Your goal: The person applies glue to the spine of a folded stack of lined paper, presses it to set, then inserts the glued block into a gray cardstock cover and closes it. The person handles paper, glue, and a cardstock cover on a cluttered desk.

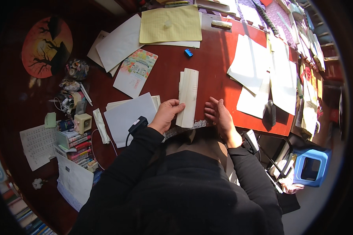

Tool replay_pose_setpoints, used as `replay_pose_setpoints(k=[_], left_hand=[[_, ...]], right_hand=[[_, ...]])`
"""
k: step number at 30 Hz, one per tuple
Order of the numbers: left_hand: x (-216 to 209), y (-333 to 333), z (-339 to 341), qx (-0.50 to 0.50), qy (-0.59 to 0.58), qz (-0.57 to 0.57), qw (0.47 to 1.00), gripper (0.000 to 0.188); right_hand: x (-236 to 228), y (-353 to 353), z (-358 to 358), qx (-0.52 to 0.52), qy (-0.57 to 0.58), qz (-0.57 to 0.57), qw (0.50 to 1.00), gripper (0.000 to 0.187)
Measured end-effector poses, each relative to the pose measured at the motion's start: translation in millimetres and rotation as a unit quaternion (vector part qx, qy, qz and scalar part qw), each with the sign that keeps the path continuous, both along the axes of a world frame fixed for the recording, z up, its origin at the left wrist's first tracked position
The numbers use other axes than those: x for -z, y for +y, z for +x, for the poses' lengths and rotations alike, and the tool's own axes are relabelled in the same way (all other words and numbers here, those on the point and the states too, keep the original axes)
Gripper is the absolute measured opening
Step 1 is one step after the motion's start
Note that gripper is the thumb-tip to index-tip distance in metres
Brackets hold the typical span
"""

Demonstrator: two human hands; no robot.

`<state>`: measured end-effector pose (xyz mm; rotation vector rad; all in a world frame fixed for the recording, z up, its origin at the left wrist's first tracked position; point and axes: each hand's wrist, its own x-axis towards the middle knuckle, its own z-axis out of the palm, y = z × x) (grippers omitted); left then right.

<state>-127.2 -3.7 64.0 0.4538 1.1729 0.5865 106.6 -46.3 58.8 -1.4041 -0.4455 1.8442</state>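
Note:
A long strip of folded off-white paper (190, 94) lies upright before me, close to the desk's front edge. At its lower left side, my left hand (166, 116) pinches the edge between thumb and fingers. To the right of the paper, my right hand (220, 116) is apart from it, with palm turned inward, fingers loosely spread and nothing in them. Some clear crinkled plastic (199, 124) shows along the desk edge below the strip. Beyond the paper is a small blue object (188, 53), perhaps a sharpener.
White sheets (249, 64) lie on the right of the red-brown desk (215, 74). A paper stack (125, 117) with a black adapter (138, 125) sits left. Farther back are an illustrated card (135, 72) and a yellow cloth (170, 23). A blue bin (312, 168) stands lower right.

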Motion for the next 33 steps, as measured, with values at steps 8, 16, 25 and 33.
replay_pose_setpoints(k=[8,16,25,33], left_hand=[[0,-1,-12,0.012,0.046,-0.043,0.998,0.012],[2,-4,-17,0.008,0.017,-0.046,0.999,0.012],[-5,-2,-21,0.024,0.013,-0.032,0.999,0.009],[-17,7,-29,0.081,0.074,-0.018,0.994,0.009]], right_hand=[[7,2,6,0.061,0.09,-0.031,0.994,0.079],[10,-1,8,0.07,0.095,-0.03,0.993,0.08],[11,-1,8,0.073,0.088,-0.034,0.993,0.077],[4,1,4,0.077,0.084,-0.03,0.993,0.07]])
